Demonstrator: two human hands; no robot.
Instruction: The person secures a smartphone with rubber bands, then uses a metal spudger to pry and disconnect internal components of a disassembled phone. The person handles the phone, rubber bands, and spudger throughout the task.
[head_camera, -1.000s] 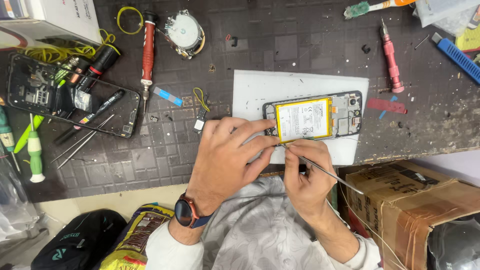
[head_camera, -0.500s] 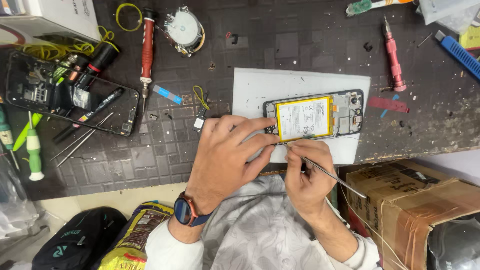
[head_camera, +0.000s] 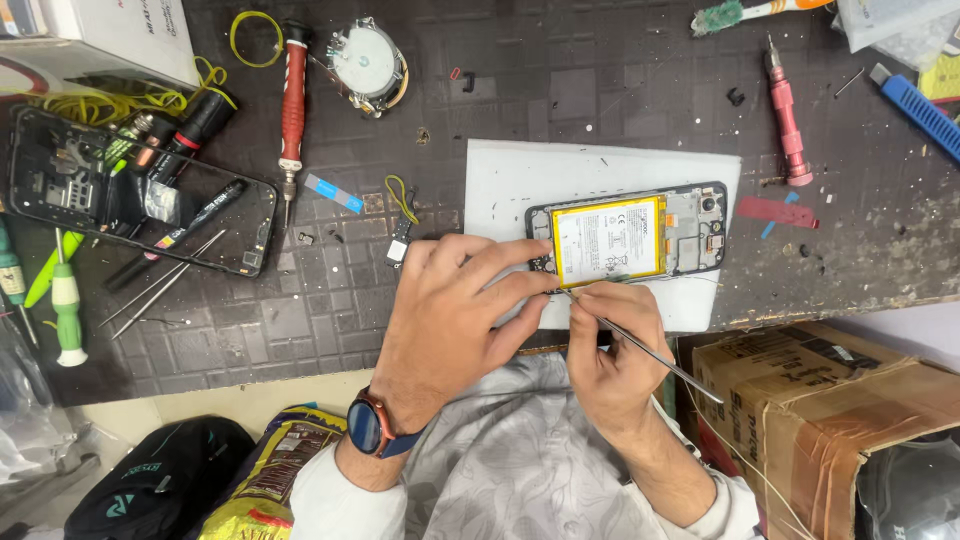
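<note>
An opened phone (head_camera: 690, 235) with a yellow-edged battery (head_camera: 608, 240) lies on a white sheet (head_camera: 520, 180) on the dark workbench. My left hand (head_camera: 450, 320), with a watch on its wrist, rests beside the phone's left end; its fingertips touch the frame. My right hand (head_camera: 610, 350) pinches a thin metal tool (head_camera: 650, 350) whose tip meets the phone's lower left edge, just under the battery.
A red screwdriver (head_camera: 292, 100), a round metal part (head_camera: 366, 60) and a second opened phone shell (head_camera: 70, 180) with pens lie at left. A pink screwdriver (head_camera: 785, 115) and blue knife (head_camera: 915, 105) lie at right. A cardboard box (head_camera: 840, 400) stands below the bench edge.
The hands have stayed at the phone's lower left corner; the right hand and tool tip have shifted only slightly.
</note>
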